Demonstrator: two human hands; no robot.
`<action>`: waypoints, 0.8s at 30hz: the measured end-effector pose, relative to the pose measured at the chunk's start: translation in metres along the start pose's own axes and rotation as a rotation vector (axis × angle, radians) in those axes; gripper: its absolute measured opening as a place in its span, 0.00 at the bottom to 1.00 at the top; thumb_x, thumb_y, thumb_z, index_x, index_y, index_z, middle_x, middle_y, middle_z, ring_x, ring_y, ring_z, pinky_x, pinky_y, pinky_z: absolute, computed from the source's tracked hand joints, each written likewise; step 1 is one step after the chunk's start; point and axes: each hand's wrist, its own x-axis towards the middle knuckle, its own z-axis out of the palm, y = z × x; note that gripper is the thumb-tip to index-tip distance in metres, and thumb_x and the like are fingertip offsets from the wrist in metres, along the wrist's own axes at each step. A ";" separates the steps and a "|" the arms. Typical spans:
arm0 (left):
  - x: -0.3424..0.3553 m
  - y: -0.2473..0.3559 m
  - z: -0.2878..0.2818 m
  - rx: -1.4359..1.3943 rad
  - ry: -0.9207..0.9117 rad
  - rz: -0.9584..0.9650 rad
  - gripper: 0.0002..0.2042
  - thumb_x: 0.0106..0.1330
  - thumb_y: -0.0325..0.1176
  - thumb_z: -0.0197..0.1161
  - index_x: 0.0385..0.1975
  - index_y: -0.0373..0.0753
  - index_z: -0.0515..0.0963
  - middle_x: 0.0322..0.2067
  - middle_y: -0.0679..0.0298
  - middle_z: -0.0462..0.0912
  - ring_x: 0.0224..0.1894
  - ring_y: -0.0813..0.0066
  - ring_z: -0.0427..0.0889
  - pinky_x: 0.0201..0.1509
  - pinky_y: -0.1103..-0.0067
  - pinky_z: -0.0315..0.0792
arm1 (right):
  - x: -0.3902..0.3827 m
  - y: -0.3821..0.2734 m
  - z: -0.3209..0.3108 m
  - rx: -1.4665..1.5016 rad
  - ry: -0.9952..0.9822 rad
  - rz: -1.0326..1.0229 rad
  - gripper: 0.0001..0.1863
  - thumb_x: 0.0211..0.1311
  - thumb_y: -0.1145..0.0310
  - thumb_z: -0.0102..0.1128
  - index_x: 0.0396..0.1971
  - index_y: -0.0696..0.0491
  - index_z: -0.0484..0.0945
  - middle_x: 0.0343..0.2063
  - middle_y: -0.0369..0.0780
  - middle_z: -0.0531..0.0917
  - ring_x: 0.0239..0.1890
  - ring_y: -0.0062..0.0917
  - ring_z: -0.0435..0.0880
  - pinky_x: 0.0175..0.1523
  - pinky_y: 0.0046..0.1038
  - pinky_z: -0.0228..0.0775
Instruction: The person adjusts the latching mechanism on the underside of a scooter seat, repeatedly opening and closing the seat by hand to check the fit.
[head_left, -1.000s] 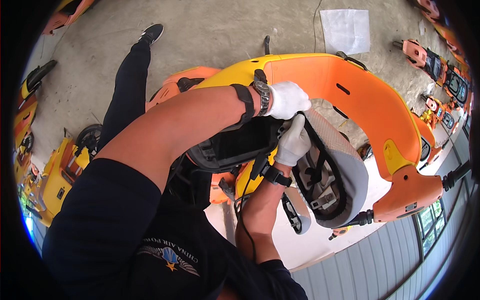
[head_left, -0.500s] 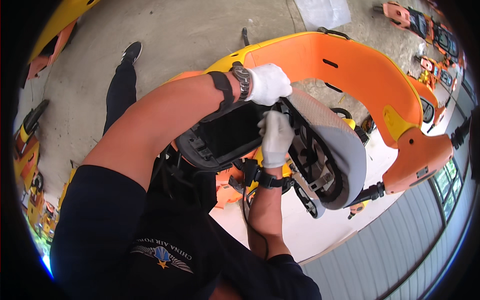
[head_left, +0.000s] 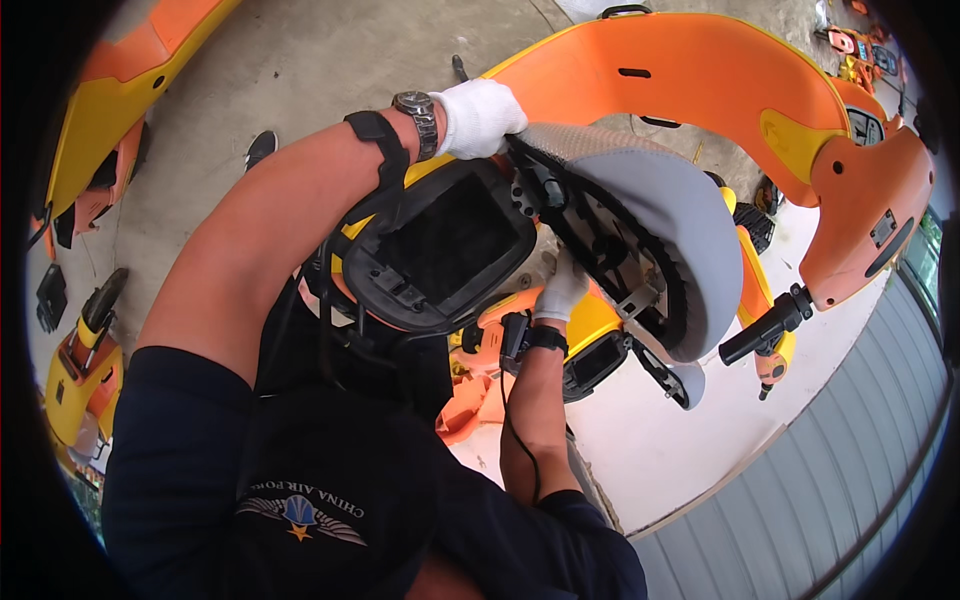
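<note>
A grey scooter seat [head_left: 672, 215] is tipped up on its hinge, its dark underside and metal bracket [head_left: 640, 299] showing. Below it lies the black-rimmed storage compartment [head_left: 445, 240] of an orange and yellow electric scooter. My left hand [head_left: 480, 118], in a white glove, is closed on the seat's edge near the hinge [head_left: 524, 192]. My right hand [head_left: 563, 292], gloved too, is low beside the compartment, under the raised seat. Its fingers are partly hidden and blurred, so what they touch cannot be made out.
The scooter's orange front shield [head_left: 700, 75] curves round beyond the seat, with its handlebar grip [head_left: 765, 325] at right. Other scooters [head_left: 85, 375] stand at left and at the far right. A grey ribbed wall [head_left: 800, 490] runs along the lower right.
My right hand has moved down and away from the hinge, uncovering the compartment. My left hand stays by the seat's hinge end. The whole view has shifted.
</note>
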 end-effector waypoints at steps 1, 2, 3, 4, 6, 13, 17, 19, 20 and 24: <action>0.000 0.000 -0.001 0.002 0.017 0.030 0.08 0.49 0.33 0.64 0.27 0.36 0.78 0.27 0.52 0.80 0.35 0.52 0.79 0.41 0.66 0.74 | 0.001 0.001 -0.002 -0.035 -0.022 -0.030 0.17 0.59 0.63 0.54 0.42 0.62 0.76 0.38 0.40 0.81 0.30 0.21 0.81 0.32 0.18 0.71; -0.001 0.000 -0.002 0.003 0.032 0.060 0.08 0.49 0.33 0.63 0.27 0.36 0.78 0.27 0.52 0.80 0.35 0.51 0.79 0.41 0.66 0.73 | 0.002 0.002 -0.005 -0.070 -0.044 -0.060 0.17 0.59 0.64 0.54 0.41 0.62 0.76 0.38 0.41 0.81 0.30 0.22 0.82 0.32 0.18 0.72; -0.002 -0.001 -0.003 0.006 0.020 0.057 0.08 0.49 0.33 0.63 0.27 0.36 0.78 0.27 0.52 0.80 0.35 0.51 0.79 0.41 0.66 0.73 | 0.004 0.001 -0.007 -0.081 -0.072 -0.025 0.18 0.59 0.64 0.54 0.43 0.62 0.75 0.38 0.41 0.81 0.29 0.24 0.82 0.32 0.18 0.72; -0.003 0.001 -0.006 0.005 0.013 0.039 0.09 0.49 0.33 0.63 0.27 0.36 0.78 0.27 0.53 0.80 0.35 0.51 0.79 0.40 0.66 0.73 | -0.002 -0.002 -0.004 -0.076 -0.070 -0.010 0.18 0.59 0.64 0.54 0.43 0.62 0.75 0.38 0.41 0.81 0.29 0.24 0.82 0.32 0.18 0.72; -0.008 0.003 -0.002 0.001 0.005 0.006 0.09 0.49 0.33 0.63 0.28 0.36 0.78 0.28 0.53 0.80 0.35 0.51 0.79 0.40 0.65 0.73 | -0.008 -0.008 0.003 0.013 -0.105 0.126 0.19 0.59 0.63 0.54 0.44 0.62 0.73 0.39 0.42 0.80 0.30 0.26 0.83 0.32 0.19 0.72; -0.018 0.012 0.024 -0.050 0.345 -0.089 0.08 0.50 0.33 0.61 0.28 0.37 0.76 0.26 0.55 0.78 0.33 0.54 0.79 0.37 0.66 0.73 | 0.004 0.006 0.012 0.469 -0.056 0.316 0.19 0.63 0.63 0.47 0.50 0.58 0.68 0.49 0.45 0.72 0.44 0.41 0.79 0.36 0.33 0.75; -0.016 0.016 0.016 -0.023 0.276 -0.089 0.06 0.50 0.31 0.58 0.26 0.37 0.75 0.26 0.55 0.78 0.32 0.54 0.79 0.37 0.65 0.73 | 0.007 0.019 0.009 0.334 -0.100 0.143 0.19 0.62 0.63 0.48 0.49 0.58 0.68 0.43 0.46 0.76 0.39 0.39 0.81 0.34 0.31 0.77; -0.018 0.015 0.014 -0.005 0.257 -0.059 0.06 0.50 0.30 0.57 0.25 0.37 0.76 0.25 0.54 0.78 0.31 0.53 0.79 0.37 0.64 0.73 | 0.010 0.019 0.014 0.277 -0.055 0.149 0.18 0.62 0.64 0.49 0.48 0.58 0.69 0.43 0.46 0.77 0.38 0.38 0.81 0.33 0.31 0.77; -0.020 0.013 0.014 -0.011 0.257 -0.061 0.06 0.50 0.30 0.57 0.25 0.37 0.76 0.25 0.54 0.78 0.31 0.53 0.79 0.37 0.64 0.73 | 0.009 0.016 0.018 0.222 -0.007 0.154 0.18 0.61 0.64 0.51 0.47 0.57 0.69 0.42 0.46 0.78 0.36 0.37 0.82 0.33 0.30 0.77; -0.016 0.008 0.013 0.013 0.219 -0.035 0.06 0.50 0.30 0.55 0.25 0.36 0.76 0.24 0.53 0.78 0.30 0.52 0.79 0.37 0.64 0.73 | 0.010 0.004 0.039 0.180 0.198 0.313 0.17 0.60 0.62 0.53 0.45 0.56 0.72 0.37 0.41 0.80 0.36 0.31 0.80 0.30 0.26 0.72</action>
